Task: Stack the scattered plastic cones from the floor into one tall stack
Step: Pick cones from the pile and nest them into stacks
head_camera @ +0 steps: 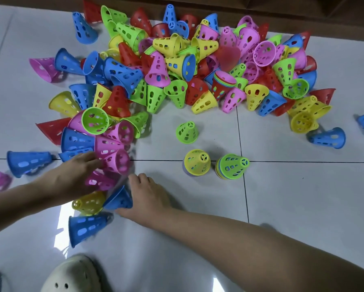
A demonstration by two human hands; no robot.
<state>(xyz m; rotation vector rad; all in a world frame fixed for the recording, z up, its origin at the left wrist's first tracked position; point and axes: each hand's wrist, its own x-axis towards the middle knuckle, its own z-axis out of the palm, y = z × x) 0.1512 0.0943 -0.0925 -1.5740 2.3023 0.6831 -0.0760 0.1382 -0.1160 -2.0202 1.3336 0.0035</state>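
Observation:
Several perforated plastic cones in blue, green, yellow, pink and red lie in a big pile [177, 66] on the white tiled floor. Two short upright stacks stand in front of it, one topped yellow [197, 163] and one topped green [231, 166]. A single green cone [187, 132] stands behind them. My left hand [71, 175] rests over a cluster of pink cones and closes on a blurred pink cone [99, 182]. My right hand [147, 197] grips a blue cone [119, 199] between thumb and fingers. A yellow cone [88, 203] lies under my left wrist.
A white perforated shoe [71, 275] is at the bottom left. Loose blue cones lie at the left [27, 162], near the shoe [86, 228] and far right [328, 138]. A brown baseboard [261, 9] runs behind the pile. Bare tiles spread at the lower right.

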